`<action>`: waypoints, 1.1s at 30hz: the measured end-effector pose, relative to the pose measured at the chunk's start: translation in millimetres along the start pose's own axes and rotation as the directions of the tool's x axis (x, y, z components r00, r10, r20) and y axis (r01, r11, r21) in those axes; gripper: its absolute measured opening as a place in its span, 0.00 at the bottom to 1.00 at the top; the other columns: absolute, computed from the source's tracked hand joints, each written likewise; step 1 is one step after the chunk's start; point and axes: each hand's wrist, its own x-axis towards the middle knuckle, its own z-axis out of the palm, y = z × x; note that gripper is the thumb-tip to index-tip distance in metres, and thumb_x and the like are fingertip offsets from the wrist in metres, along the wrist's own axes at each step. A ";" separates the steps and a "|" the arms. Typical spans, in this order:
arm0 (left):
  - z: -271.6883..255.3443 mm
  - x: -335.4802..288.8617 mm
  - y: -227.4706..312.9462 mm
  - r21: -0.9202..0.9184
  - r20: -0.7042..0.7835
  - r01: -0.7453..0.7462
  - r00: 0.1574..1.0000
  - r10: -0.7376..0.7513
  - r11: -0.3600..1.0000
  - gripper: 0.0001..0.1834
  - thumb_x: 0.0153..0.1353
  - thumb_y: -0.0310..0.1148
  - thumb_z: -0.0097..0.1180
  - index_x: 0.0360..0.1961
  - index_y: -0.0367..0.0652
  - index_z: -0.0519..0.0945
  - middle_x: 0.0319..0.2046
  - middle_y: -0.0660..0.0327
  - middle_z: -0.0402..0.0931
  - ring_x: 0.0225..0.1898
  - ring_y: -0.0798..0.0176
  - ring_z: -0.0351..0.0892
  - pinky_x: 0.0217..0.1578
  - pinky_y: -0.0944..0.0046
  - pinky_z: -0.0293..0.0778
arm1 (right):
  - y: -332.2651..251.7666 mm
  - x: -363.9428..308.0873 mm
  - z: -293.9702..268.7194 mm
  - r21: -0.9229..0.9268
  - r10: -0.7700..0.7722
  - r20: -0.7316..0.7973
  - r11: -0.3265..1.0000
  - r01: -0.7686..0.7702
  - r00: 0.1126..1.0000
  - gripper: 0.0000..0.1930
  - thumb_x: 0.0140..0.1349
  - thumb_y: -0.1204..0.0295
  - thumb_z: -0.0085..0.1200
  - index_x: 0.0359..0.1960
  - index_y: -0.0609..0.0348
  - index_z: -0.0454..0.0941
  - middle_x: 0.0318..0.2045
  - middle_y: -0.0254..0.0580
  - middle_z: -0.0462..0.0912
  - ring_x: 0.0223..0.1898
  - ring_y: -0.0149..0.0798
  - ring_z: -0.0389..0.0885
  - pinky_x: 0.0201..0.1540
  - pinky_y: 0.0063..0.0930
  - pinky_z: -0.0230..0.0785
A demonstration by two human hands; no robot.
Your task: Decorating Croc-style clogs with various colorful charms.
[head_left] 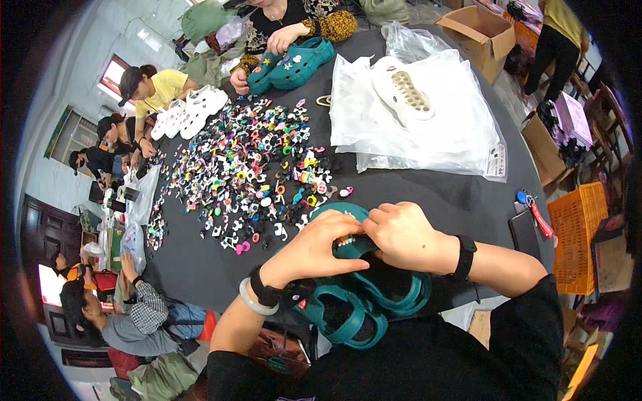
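Two hands press on a teal foam clog at the near edge of a black desk.

The left hand (314, 246), wearing a pale bangle, curls closed on the teal foam clog (361, 267), fingertips pinching at its toe; the right hand (401, 234) closes over the same toe just beside it. A second teal clog (344, 321) lies below. Beyond, a spread of small colourful shoe charms (247, 160) covers the black desk (428, 194), with a white clog on clear plastic bags (408, 93) farther right.
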 end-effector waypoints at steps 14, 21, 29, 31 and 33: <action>0.8 -7.7 3.0 -0.093 0.022 0.089 0.996 -0.088 0.992 0.36 0.44 0.44 0.75 0.49 0.36 0.71 0.44 0.52 0.76 0.48 0.53 0.77 0.51 0.59 0.72 | -1.9 -7.0 12.3 0.025 -0.088 -0.059 0.996 0.090 0.994 0.10 0.41 0.74 0.56 0.28 0.61 0.76 0.25 0.40 0.76 0.30 0.43 0.77 0.36 0.36 0.72; -4.9 -12.5 5.7 -0.137 0.078 0.150 0.987 -0.140 0.979 0.37 0.45 0.44 0.74 0.51 0.35 0.70 0.48 0.49 0.75 0.52 0.50 0.75 0.54 0.58 0.70 | -2.1 0.1 1.2 0.153 -0.041 -0.025 0.987 0.045 0.999 0.15 0.37 0.77 0.59 0.31 0.60 0.77 0.27 0.41 0.75 0.32 0.47 0.76 0.38 0.38 0.72; -45.5 -96.7 40.6 -0.137 -0.169 0.217 0.956 -0.238 0.967 0.40 0.46 0.31 0.72 0.61 0.39 0.67 0.54 0.56 0.76 0.59 0.54 0.71 0.61 0.57 0.63 | -3.4 -56.6 -59.6 0.348 0.398 -0.131 0.876 -0.334 0.908 0.15 0.56 0.67 0.63 0.44 0.60 0.79 0.35 0.45 0.81 0.33 0.44 0.82 0.37 0.34 0.73; -42.9 -119.5 51.1 -0.130 -0.272 0.211 0.932 -0.239 0.969 0.33 0.48 0.32 0.71 0.56 0.38 0.74 0.51 0.55 0.77 0.56 0.52 0.73 0.58 0.55 0.66 | -9.0 -77.1 -67.1 0.412 0.428 -0.140 0.845 -0.340 0.893 0.10 0.57 0.72 0.61 0.40 0.61 0.81 0.33 0.46 0.82 0.34 0.45 0.82 0.38 0.34 0.73; -36.9 -140.1 62.2 -0.068 -0.291 0.327 0.897 -0.332 0.943 0.28 0.46 0.28 0.71 0.51 0.38 0.78 0.51 0.56 0.78 0.56 0.52 0.73 0.57 0.55 0.66 | -16.6 -96.9 -69.8 0.463 0.475 -0.079 0.796 -0.389 0.877 0.08 0.54 0.74 0.62 0.36 0.60 0.82 0.32 0.44 0.84 0.36 0.47 0.82 0.40 0.36 0.72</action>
